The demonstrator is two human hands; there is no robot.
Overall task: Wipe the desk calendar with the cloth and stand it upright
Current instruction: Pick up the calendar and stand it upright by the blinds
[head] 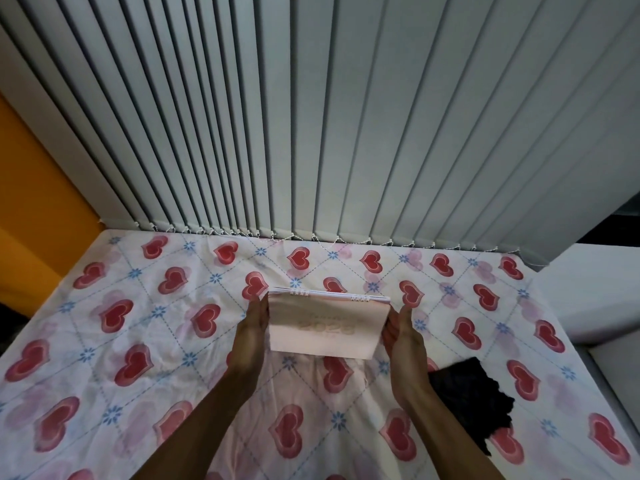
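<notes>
I see a matt pink card calendar (pixel 325 327) with white wire binding, a crumpled dark cloth (pixel 471 400), a creased, soft printed cotton bedsheet (pixel 138 341), and smooth matt blind slats (pixel 346 133).

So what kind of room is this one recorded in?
Probably a bedroom at home, though it could be a covered table: a heart-print sheet spreads over a wide flat surface, vertical blinds hang behind it, and an orange wall stands at the left.
</notes>
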